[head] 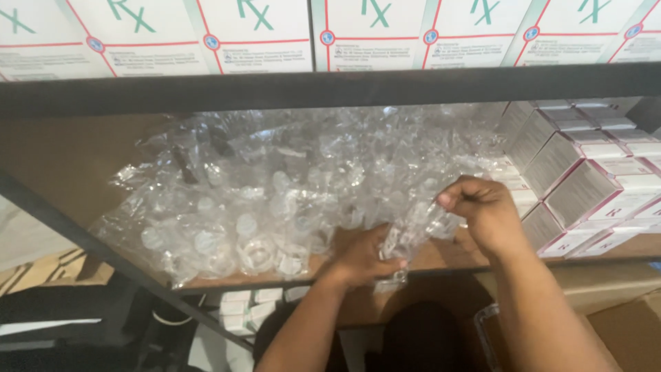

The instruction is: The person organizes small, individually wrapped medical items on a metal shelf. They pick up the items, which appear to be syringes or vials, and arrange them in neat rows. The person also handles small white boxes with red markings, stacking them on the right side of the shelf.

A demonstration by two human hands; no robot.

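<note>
Two bare arms reached up from the bottom of the view to a wooden shelf (69, 165). On the shelf's front edge, the left hand (365, 258) was curled shut around the low end of a small clear bag (406, 231). The right hand (482, 207) pinched the top of the same bag, thumb and fingers (451, 200) pressed tight together. The bag hung stretched between the two hands, just above the shelf edge. Something small and clear seemed to sit inside it, but it was too blurry to tell what.

The bag looked very light, thin and soft, and likely slippery. It would crumple or tear if pulled hard, so the corners or the top edge seemed the best spots to hold.

Right behind the hands lay a big pile (275, 186) of more clear bags with little round cups in them. They were loose and tangled, so one could easily snag another. White and red boxes (592, 172) stood packed close on the right, touching the pile. A dark metal bar (330, 86) ran across above, with more boxes on top. A slanted bar (82, 238) crossed at the left.
</note>
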